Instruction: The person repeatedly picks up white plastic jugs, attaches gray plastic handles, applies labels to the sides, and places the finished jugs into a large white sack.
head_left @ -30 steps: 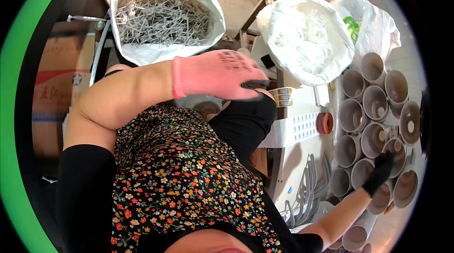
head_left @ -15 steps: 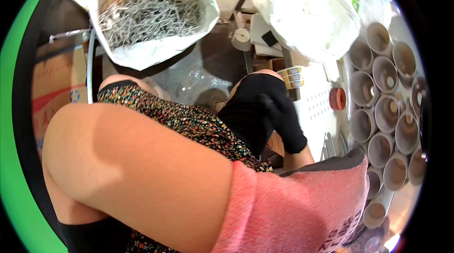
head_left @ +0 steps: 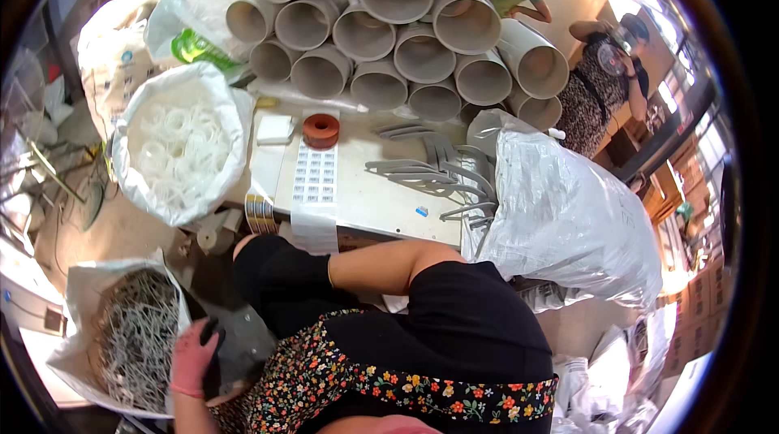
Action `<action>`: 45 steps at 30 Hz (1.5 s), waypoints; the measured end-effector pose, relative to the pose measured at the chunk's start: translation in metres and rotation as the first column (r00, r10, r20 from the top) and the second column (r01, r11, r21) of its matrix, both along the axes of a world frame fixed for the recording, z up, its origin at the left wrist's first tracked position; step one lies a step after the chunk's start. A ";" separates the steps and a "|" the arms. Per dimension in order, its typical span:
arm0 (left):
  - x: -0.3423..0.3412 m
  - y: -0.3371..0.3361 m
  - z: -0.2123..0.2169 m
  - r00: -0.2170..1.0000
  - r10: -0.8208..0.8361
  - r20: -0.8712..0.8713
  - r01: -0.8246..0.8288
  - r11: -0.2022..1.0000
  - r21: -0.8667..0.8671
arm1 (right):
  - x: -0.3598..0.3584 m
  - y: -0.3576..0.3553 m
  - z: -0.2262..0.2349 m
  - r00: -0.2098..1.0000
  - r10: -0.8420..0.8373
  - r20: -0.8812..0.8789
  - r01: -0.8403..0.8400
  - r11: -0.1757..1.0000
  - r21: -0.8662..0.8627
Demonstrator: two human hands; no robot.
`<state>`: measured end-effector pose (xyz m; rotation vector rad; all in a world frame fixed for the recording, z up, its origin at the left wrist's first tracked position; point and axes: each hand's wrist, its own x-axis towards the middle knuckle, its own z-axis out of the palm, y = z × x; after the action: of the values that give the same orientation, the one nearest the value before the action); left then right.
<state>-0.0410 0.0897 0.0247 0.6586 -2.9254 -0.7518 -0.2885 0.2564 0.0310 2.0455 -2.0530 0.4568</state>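
My left hand (head_left: 193, 354), in a pink glove with black fingertips, is at the near rim of a white sack (head_left: 77, 292). Its fingers point up, loosely bent and apart, and I see nothing in them. Thin silver metal wire pieces (head_left: 139, 341) fill the sack. My right forearm (head_left: 389, 265) bends across in front of me. It ends in my right hand (head_left: 296, 272), in a black glove, which rests against my knee. Black glove merges with black clothing there, so its fingers cannot be made out.
Ahead stands a white table (head_left: 365, 211) with an orange-brown tape roll (head_left: 320, 132), a label sheet (head_left: 315, 178) and curved grey strips (head_left: 406, 177). Grey tubes (head_left: 363, 34) are stacked behind. A sack of clear rings (head_left: 180, 150) stands left, a filled silvery bag (head_left: 568, 215) right. Two people (head_left: 596, 97) are behind.
My view has turned right and lifted, bringing the table into the middle. My left arm has come down from close in front of me to the sack. My right hand stays at my knee.
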 end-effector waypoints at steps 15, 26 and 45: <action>0.098 0.031 -0.306 0.969 -0.091 0.230 0.031 0.967 0.253 | 0.005 0.039 -0.003 0.910 0.001 0.414 0.062 0.988 -0.140; 0.097 0.021 -0.292 0.967 -0.079 0.240 0.029 0.978 0.205 | 0.001 0.047 0.011 0.960 0.040 0.278 -0.002 0.991 -0.134; 0.098 0.016 -0.290 0.967 -0.083 0.240 0.036 0.980 0.196 | 0.000 0.053 0.022 0.960 0.092 0.265 -0.043 0.982 -0.186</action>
<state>0.0567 0.1061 -0.2650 0.7309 -3.1362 -1.0383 -0.2881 0.3099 0.0526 2.0449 -2.0023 0.9487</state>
